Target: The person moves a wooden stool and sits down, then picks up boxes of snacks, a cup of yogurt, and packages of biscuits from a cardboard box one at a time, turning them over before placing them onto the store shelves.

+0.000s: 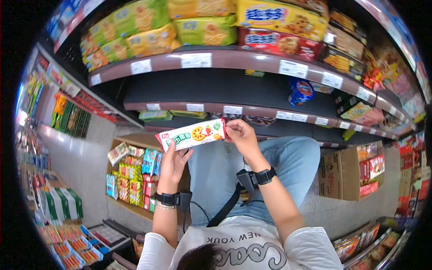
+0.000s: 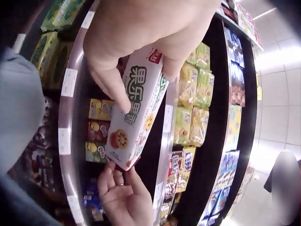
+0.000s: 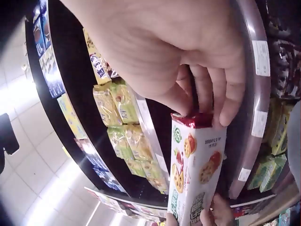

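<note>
A long white biscuit packet (image 1: 189,136) with red ends and pictures of fruit-topped biscuits is held level above the person's lap. The left hand (image 1: 172,165) grips its left end, thumb over the printed front. At the other end, the right hand (image 1: 242,137) pinches the red wrapper edge. In the left wrist view, the left hand's thumb and fingers lie along both sides of the packet (image 2: 134,108), and a ring shows on the right hand (image 2: 124,200). Seen from the right wrist, fingertips meet the crimped red end of the packet (image 3: 197,155).
Ahead, a dark lower shelf (image 1: 193,87) carries a blue tub (image 1: 301,92); yellow and green biscuit packs (image 1: 207,31) line the shelf above. An open carton (image 1: 130,177) of mixed snacks stands on the floor at left, another carton (image 1: 339,175) at right.
</note>
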Demonstrator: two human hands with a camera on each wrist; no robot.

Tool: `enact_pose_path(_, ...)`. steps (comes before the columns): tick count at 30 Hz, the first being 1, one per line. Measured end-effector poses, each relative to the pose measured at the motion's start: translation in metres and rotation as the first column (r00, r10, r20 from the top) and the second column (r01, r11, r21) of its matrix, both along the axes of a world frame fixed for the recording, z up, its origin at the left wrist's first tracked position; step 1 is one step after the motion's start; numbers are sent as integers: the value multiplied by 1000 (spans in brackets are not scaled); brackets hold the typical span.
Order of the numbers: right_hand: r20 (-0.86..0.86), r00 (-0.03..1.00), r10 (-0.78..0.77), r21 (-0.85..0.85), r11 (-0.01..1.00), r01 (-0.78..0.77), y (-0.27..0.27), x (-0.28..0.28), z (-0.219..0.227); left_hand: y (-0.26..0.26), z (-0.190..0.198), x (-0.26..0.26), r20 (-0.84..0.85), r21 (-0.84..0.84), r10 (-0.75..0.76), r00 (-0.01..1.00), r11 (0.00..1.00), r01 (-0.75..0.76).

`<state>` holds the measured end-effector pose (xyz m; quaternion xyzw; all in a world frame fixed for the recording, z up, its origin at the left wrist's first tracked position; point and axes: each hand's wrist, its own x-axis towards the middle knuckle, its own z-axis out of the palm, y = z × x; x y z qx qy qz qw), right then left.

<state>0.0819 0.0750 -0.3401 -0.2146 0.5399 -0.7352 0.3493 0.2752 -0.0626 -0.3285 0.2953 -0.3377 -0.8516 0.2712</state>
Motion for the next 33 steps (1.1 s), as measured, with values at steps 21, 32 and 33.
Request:
enact_pose_path(21, -83, 687, -722, 112, 678, 727, 260, -157, -7, 187, -19, -276, 469, -646, -454, 758, 409, 645)
enact_pose_path(32, -40, 622, -782, 267, 591, 761, 300, -258, -24, 243, -74, -393, 532, -649, -295, 793, 459, 607)
enact_pose_path(33, -91, 630, -771, 234, 599, 766, 300, -271, -31, 244, -75, -401, 542, -647, -289, 789, 456, 611)
